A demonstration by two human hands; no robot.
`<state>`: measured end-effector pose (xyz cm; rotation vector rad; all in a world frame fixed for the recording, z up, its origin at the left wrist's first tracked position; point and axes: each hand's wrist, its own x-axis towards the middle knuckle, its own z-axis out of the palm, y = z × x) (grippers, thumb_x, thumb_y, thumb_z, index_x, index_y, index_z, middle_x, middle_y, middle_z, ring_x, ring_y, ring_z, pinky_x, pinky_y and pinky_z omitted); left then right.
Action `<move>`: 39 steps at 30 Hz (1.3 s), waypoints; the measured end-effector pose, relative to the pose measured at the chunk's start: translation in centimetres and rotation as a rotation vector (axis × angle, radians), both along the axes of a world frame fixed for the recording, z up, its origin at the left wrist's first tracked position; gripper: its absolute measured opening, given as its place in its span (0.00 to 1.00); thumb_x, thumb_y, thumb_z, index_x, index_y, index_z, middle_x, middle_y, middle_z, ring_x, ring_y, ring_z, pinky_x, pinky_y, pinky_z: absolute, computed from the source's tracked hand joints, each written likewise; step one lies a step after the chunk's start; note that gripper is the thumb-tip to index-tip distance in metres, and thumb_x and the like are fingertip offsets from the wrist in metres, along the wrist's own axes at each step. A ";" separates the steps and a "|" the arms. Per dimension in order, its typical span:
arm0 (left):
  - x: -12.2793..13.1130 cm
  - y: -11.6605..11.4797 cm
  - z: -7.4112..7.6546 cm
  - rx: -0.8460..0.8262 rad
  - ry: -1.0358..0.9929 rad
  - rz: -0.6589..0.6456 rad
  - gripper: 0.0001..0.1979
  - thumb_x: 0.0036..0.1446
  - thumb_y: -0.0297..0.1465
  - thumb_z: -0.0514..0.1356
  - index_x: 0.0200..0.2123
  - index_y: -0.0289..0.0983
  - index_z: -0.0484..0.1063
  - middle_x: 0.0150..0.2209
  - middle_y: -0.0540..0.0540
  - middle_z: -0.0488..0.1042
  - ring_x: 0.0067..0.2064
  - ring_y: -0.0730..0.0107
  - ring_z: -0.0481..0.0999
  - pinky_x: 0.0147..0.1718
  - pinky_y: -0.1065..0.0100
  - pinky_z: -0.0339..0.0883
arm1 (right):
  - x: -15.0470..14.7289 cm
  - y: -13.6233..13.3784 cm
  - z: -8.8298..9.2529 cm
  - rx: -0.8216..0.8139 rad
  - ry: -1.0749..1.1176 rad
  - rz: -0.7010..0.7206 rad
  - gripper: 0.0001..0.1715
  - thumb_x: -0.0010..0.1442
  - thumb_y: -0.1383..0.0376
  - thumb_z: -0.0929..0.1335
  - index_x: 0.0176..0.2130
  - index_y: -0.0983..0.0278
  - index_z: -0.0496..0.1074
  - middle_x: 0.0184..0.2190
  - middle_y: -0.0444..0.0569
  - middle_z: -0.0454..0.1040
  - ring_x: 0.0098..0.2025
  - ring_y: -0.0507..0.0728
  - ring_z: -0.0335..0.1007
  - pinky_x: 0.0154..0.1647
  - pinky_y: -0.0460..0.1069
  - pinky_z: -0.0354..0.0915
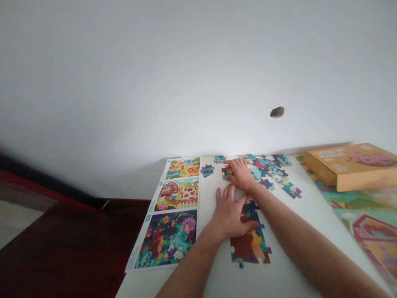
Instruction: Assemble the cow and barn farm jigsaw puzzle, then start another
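Observation:
My left hand (231, 213) lies with spread fingers over a partly joined jigsaw section (249, 248), its thumb resting on the brown and orange picture. The section is flat on the white table, and my hand covers its upper left part. Farther back, my right hand (241, 174) has its finger and thumb around the edges of a puzzle piece (227, 171) in brown, orange and green; the hand hides part of it. Beyond the right hand are several loose puzzle pieces (263, 163), some overlapping. Two small pieces (207, 169) sit to its left, partly stacked.
A picture sheet (175, 215) with three printed scenes lies along the table's left edge. At the right, a yellow puzzle box (356, 163) stands on a colourful printed surface (347, 207). A white wall (198, 82) with a hole rises behind the table.

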<state>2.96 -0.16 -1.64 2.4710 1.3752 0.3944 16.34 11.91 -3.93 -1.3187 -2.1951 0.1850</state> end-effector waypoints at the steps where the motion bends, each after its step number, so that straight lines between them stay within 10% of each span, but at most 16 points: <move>1: 0.0 0.0 -0.1 -0.011 0.019 -0.011 0.42 0.44 0.57 0.66 0.60 0.45 0.66 0.62 0.34 0.58 0.66 0.38 0.55 0.63 0.31 0.40 | -0.1 0.1 -0.1 0.016 0.054 0.023 0.25 0.57 0.70 0.70 0.55 0.63 0.68 0.47 0.55 0.73 0.51 0.64 0.64 0.60 0.61 0.55; 6: -0.1 0.3 -0.3 -0.011 0.050 -0.031 0.40 0.47 0.58 0.65 0.59 0.47 0.67 0.63 0.34 0.57 0.67 0.39 0.53 0.63 0.31 0.40 | -0.6 -0.2 0.5 0.074 0.424 0.040 0.12 0.60 0.72 0.65 0.44 0.62 0.73 0.40 0.51 0.72 0.41 0.57 0.70 0.46 0.53 0.67; 15: -0.2 0.5 -0.5 0.005 0.053 -0.059 0.36 0.50 0.54 0.65 0.61 0.50 0.66 0.67 0.35 0.53 0.69 0.39 0.50 0.63 0.31 0.40 | 2.5 -7.4 0.4 -0.079 0.797 -0.359 0.15 0.62 0.61 0.66 0.47 0.62 0.73 0.37 0.49 0.79 0.39 0.58 0.75 0.44 0.52 0.69; 22: -0.4 0.5 -0.5 0.002 0.050 -0.083 0.35 0.53 0.49 0.66 0.63 0.51 0.64 0.68 0.37 0.53 0.69 0.38 0.50 0.63 0.30 0.42 | 4.8 -16.0 -0.3 -0.187 0.502 -0.272 0.15 0.65 0.62 0.64 0.48 0.61 0.75 0.37 0.49 0.79 0.37 0.58 0.74 0.42 0.54 0.69; 27: -0.8 0.3 -0.3 -0.004 0.050 -0.163 0.32 0.54 0.46 0.66 0.62 0.54 0.65 0.68 0.41 0.54 0.69 0.42 0.51 0.63 0.31 0.43 | 5.1 -17.4 0.6 -0.116 0.328 -0.253 0.17 0.65 0.64 0.65 0.53 0.60 0.74 0.42 0.52 0.78 0.49 0.64 0.70 0.57 0.63 0.62; 32: -1.0 0.2 -0.4 0.008 0.031 -0.152 0.28 0.56 0.41 0.65 0.60 0.52 0.68 0.68 0.41 0.56 0.69 0.45 0.52 0.64 0.32 0.45 | 5.4 -19.6 1.7 -0.197 0.272 -0.150 0.20 0.67 0.65 0.63 0.56 0.58 0.72 0.39 0.50 0.77 0.42 0.60 0.70 0.47 0.58 0.67; 39: -0.8 0.1 -0.7 0.012 -0.025 -0.128 0.25 0.57 0.41 0.65 0.58 0.50 0.70 0.67 0.42 0.59 0.68 0.46 0.55 0.64 0.33 0.44 | 6.1 -26.0 2.2 -0.151 0.039 -0.094 0.27 0.66 0.62 0.66 0.63 0.57 0.63 0.58 0.55 0.68 0.58 0.64 0.63 0.55 0.61 0.65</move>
